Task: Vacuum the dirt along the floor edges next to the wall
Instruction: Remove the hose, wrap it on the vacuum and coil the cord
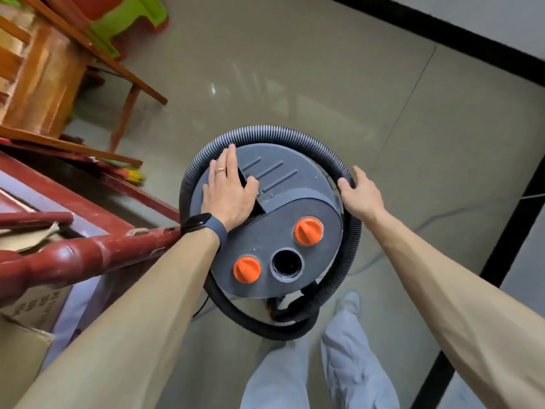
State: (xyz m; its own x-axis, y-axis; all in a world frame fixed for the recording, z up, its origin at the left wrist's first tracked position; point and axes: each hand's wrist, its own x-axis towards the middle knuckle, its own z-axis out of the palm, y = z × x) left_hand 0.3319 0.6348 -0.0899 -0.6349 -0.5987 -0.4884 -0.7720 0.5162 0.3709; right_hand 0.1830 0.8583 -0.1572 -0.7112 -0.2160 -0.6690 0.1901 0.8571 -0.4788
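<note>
A round grey vacuum cleaner (283,225) stands on the tiled floor below me, with two orange knobs and a dark round port on its lid. A black ribbed hose (265,132) is coiled around its body. My left hand (228,193) rests flat on the lid, fingers straight, beside the recessed handle. My right hand (358,193) grips the hose at the vacuum's right side, fingers curled over it. The wall (501,22) with its black skirting (442,36) runs across the upper right.
A dark red wooden rail (88,255) and stacked wooden furniture (44,84) crowd the left side, with cardboard boxes (26,335) under the rail. A green plastic stool (129,22) sits at the top. My legs (309,364) stand behind the vacuum. Open floor (324,84) lies ahead.
</note>
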